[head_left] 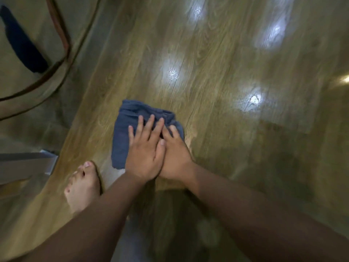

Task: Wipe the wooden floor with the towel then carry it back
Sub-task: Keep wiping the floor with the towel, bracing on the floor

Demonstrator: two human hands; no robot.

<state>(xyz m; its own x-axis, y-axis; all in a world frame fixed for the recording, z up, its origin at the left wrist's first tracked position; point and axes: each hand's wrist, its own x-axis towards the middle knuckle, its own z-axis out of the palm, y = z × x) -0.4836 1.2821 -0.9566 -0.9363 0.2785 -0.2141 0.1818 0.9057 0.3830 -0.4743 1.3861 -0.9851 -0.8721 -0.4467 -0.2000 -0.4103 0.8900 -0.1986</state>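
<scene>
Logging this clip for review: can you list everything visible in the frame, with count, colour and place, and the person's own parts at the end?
towel: one, blue, folded flat on the floor at centre, under both hands
wooden floor: one, brown planks, glossy, fills most of the view, with four bright light reflections
rug or mat: one, beige with a dark brown curved border, upper left; blurred
dark blue shape: one, lying on the rug at far left; too blurred to identify
grey object: one, pale grey, left edge beside the foot; unclear what it is
bare foot: one, lower left, on the floor
left hand: one, flat on the towel, fingers spread
right hand: one, pressed on the towel's right edge, partly under the left hand
</scene>
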